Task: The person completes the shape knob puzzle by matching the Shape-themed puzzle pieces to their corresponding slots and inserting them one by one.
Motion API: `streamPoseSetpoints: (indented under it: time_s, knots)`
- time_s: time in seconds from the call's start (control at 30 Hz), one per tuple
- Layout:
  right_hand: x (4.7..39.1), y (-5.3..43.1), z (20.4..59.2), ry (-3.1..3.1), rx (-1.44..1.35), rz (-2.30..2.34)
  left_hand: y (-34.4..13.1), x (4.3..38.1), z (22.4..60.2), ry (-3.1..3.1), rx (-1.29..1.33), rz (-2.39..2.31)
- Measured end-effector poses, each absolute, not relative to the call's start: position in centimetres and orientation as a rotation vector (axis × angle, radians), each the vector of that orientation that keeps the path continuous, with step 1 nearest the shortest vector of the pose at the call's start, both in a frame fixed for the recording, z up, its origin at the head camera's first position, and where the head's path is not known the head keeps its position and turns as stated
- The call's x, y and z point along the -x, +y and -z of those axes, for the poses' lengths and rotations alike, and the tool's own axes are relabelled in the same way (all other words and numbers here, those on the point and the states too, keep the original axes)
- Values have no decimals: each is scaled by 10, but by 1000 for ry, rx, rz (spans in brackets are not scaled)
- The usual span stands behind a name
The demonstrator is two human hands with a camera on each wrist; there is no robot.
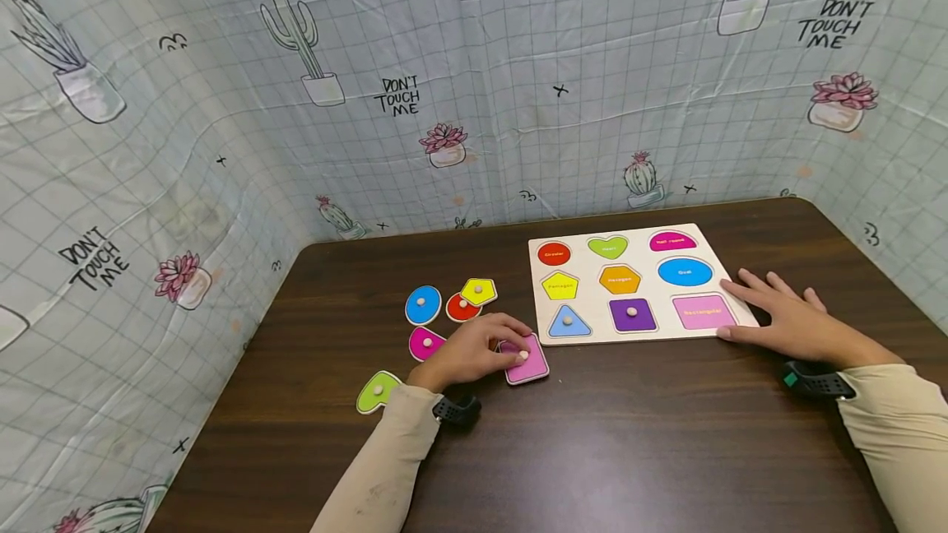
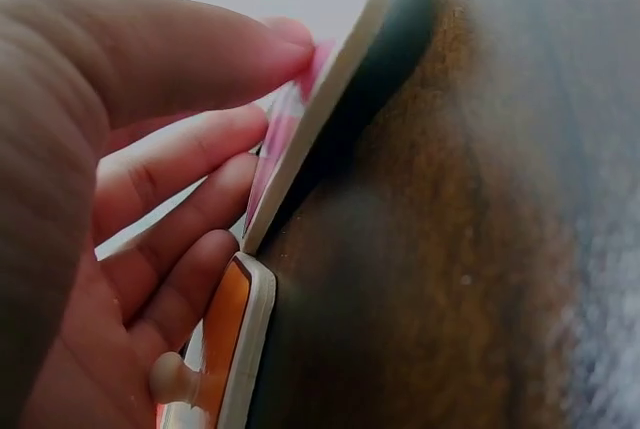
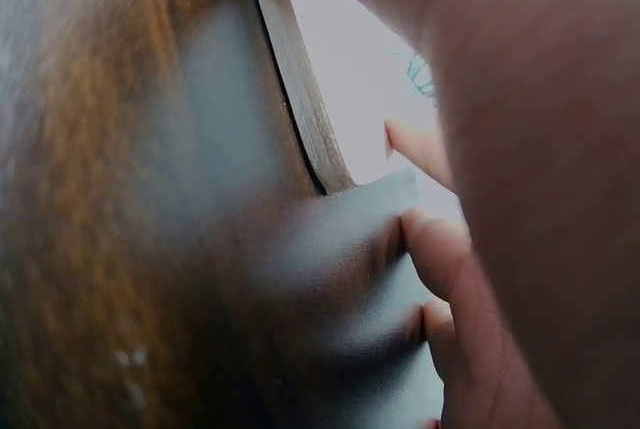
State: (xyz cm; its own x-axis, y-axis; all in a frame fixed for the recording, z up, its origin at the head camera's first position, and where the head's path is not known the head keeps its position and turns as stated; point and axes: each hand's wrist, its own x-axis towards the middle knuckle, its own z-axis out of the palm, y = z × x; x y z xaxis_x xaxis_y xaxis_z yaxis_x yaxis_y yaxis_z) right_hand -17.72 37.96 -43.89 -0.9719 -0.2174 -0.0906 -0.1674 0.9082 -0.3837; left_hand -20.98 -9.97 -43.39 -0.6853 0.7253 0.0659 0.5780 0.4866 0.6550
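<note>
My left hand (image 1: 474, 349) pinches the knob of a pink rectangular puzzle piece (image 1: 532, 368), near the lower left corner of the white shape board (image 1: 652, 331). In the left wrist view the thumb and a finger meet at the pink piece (image 2: 277, 154), which looks tilted. Below it, an orange piece (image 2: 228, 299) with a knob lies near the little finger; the hand hides it in the head view. My right hand (image 1: 800, 321) rests on the board's right edge, fingers spread and thumb at its near corner. A blue triangle (image 1: 561, 331) and a purple square (image 1: 625, 323) with knobs sit on the board.
Left of the board lie loose knobbed pieces: a blue oval (image 1: 423, 315), a red circle (image 1: 459, 313), a yellow pentagon (image 1: 481, 299) overlapping it, a magenta half round (image 1: 420, 337) and a green heart (image 1: 368, 400). A patterned cloth (image 1: 518, 122) hangs behind the dark wooden table (image 1: 629, 451).
</note>
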Motion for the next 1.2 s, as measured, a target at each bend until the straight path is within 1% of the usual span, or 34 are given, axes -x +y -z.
streamPoseSetpoints:
  time_s: [0.2,0.6,1.2]
  knots:
    - [177,380,439,2939,298,571,-99,209,432,2507,-1076,-1044]
    - [177,380,439,2939,295,559,-97,206,429,2584,-1118,-1229]
    - [177,380,439,2944,301,567,-96,206,430,2674,-1115,-1278]
